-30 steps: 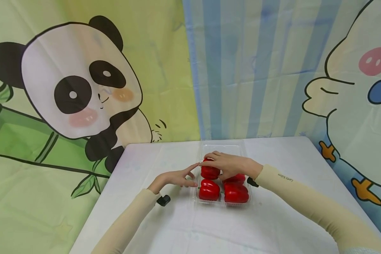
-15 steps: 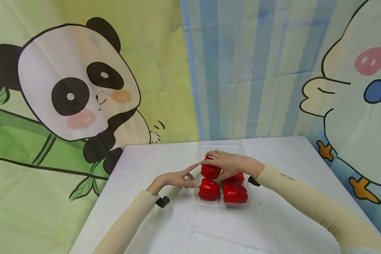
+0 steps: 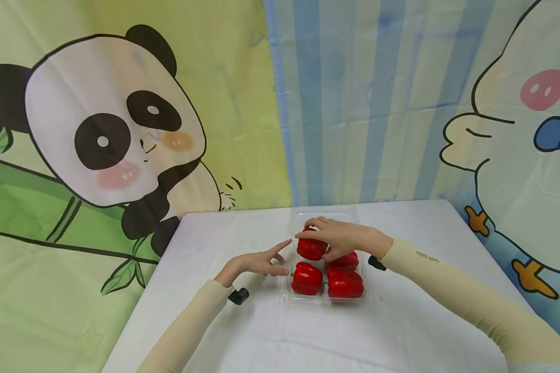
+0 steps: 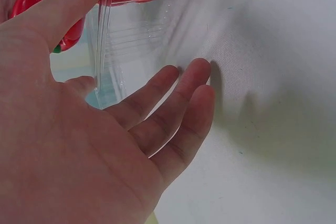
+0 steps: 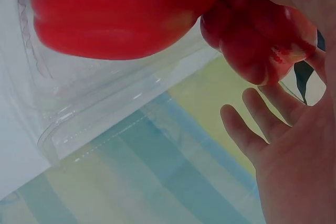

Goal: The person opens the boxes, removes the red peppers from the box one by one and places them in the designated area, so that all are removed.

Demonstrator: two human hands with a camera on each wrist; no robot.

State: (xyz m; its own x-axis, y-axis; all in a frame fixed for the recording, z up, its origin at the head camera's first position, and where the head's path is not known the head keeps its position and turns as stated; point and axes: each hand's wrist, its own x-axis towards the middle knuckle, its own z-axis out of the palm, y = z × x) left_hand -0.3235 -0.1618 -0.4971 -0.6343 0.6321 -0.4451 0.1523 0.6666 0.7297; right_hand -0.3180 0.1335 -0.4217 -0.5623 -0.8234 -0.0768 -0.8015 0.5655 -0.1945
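My right hand [image 3: 345, 237] grips a red bell pepper [image 3: 311, 249] at the back left of a clear plastic container [image 4: 139, 38]. In the right wrist view the thumb lies on one side of this pepper [image 5: 252, 30] and fingers on the other. Three more red bell peppers sit in the container: one at the front left [image 3: 307, 280], one at the front right [image 3: 345, 284], and one behind that [image 3: 344, 260], partly hidden by my right hand. My left hand [image 3: 260, 262] is at the container's left side, fingers spread, one fingertip right at the rim.
The container's clear lid [image 3: 326, 216] lies folded back toward the table's rear edge. A white cloth covers the table [image 3: 242, 331]. Behind stands a printed curtain [image 3: 345, 103] with a panda and stripes.
My right hand has shifted slightly back and to the right, and the gripped bell pepper has risen a little with it. The left hand has stayed at the container's side.
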